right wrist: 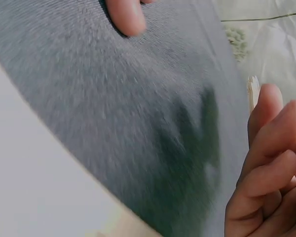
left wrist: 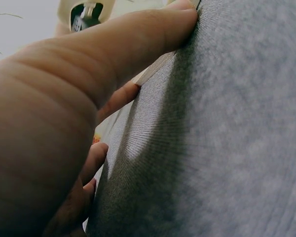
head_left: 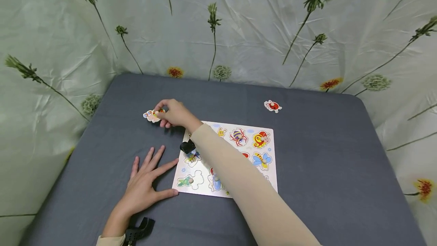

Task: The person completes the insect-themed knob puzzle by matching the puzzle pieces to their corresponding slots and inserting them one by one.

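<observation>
My right hand [head_left: 175,114] reaches across the board and pinches a small flat puzzle piece [head_left: 151,116] with pink and blue markings, beyond the board's far left corner. In the right wrist view only the pale edge of this piece [right wrist: 253,96] shows past the curled fingers. My left hand [head_left: 143,189] lies with fingers spread on the table; its thumb and index fingertip touch the left edge of the white insect puzzle board [head_left: 203,168]. Knobbed pieces sit in several places on the board, and a bare outline shows near its front left. The right sleeve hides its middle.
A red ladybug piece [head_left: 273,106] lies on the dark grey cloth [head_left: 327,170] behind and right of the board. Flower-printed fabric [head_left: 246,29] hangs behind the table. Black wrist devices are worn on both arms; the right one [head_left: 187,147] hangs over the board.
</observation>
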The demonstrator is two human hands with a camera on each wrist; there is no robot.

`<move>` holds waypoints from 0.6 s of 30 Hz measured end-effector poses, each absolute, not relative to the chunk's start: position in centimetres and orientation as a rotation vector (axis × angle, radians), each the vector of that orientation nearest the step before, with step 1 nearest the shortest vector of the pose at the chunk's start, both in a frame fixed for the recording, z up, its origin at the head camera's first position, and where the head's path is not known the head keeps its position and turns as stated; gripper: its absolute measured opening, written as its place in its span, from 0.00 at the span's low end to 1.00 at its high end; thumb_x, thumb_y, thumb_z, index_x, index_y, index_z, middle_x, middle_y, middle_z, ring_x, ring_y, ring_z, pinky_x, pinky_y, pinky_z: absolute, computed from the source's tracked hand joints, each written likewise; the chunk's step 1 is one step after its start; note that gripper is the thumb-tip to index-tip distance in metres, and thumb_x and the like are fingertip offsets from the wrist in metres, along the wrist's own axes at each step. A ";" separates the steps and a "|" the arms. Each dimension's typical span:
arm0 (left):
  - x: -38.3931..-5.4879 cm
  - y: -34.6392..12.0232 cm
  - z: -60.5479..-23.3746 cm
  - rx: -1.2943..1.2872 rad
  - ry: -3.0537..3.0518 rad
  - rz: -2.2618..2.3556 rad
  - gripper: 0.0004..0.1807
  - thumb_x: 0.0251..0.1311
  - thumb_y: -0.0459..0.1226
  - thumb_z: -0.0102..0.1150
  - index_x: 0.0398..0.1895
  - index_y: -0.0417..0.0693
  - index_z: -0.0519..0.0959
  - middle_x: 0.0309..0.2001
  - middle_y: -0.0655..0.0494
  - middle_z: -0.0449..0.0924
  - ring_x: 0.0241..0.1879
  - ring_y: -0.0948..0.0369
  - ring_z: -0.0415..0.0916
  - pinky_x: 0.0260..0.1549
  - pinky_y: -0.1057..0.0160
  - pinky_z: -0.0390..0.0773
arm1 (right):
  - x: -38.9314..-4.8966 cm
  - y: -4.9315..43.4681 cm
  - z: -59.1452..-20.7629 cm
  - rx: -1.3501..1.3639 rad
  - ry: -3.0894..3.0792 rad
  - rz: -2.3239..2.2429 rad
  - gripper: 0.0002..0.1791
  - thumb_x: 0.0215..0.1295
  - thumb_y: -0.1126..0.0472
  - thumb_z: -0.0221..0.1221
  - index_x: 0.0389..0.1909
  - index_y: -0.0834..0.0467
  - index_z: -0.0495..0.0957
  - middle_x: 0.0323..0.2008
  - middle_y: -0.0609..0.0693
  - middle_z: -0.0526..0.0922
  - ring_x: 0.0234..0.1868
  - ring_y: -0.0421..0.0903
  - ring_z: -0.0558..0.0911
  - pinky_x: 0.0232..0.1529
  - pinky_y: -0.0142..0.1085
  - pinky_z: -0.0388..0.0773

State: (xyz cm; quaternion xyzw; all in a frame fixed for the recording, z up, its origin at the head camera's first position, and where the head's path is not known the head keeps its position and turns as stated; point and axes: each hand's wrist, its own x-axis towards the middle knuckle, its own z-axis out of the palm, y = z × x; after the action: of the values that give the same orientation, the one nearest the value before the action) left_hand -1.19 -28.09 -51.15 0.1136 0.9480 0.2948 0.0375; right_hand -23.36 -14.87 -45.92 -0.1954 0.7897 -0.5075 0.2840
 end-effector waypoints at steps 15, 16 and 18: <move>-1.1 -27.8 -50.9 0.320 2.902 0.900 0.48 0.50 0.66 0.79 0.77 0.75 0.74 0.89 0.51 0.48 0.88 0.39 0.38 0.79 0.25 0.28 | -23.3 -8.6 -44.0 -0.577 2.150 -1.291 0.11 0.82 0.57 0.59 0.58 0.54 0.82 0.21 0.49 0.86 0.24 0.54 0.85 0.32 0.45 0.85; -1.1 -27.8 -50.9 0.319 2.901 0.900 0.48 0.50 0.66 0.79 0.77 0.75 0.74 0.89 0.50 0.48 0.88 0.39 0.37 0.79 0.25 0.28 | -23.2 -8.3 -43.9 -0.577 2.145 -1.291 0.11 0.83 0.57 0.59 0.58 0.54 0.82 0.21 0.49 0.86 0.24 0.55 0.85 0.31 0.44 0.85; -1.0 -27.8 -50.9 0.317 2.900 0.897 0.48 0.50 0.66 0.79 0.77 0.75 0.74 0.89 0.50 0.48 0.88 0.39 0.37 0.79 0.25 0.28 | -23.1 -7.7 -43.7 -0.576 2.129 -1.299 0.11 0.82 0.57 0.59 0.58 0.55 0.82 0.22 0.50 0.86 0.24 0.56 0.85 0.29 0.43 0.82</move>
State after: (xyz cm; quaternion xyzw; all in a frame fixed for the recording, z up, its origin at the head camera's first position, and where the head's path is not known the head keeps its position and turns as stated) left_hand -1.04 -27.83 -50.89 0.1037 0.9492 0.2936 0.0449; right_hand -23.11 -7.66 -43.69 -0.2155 0.7968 -0.4861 0.2870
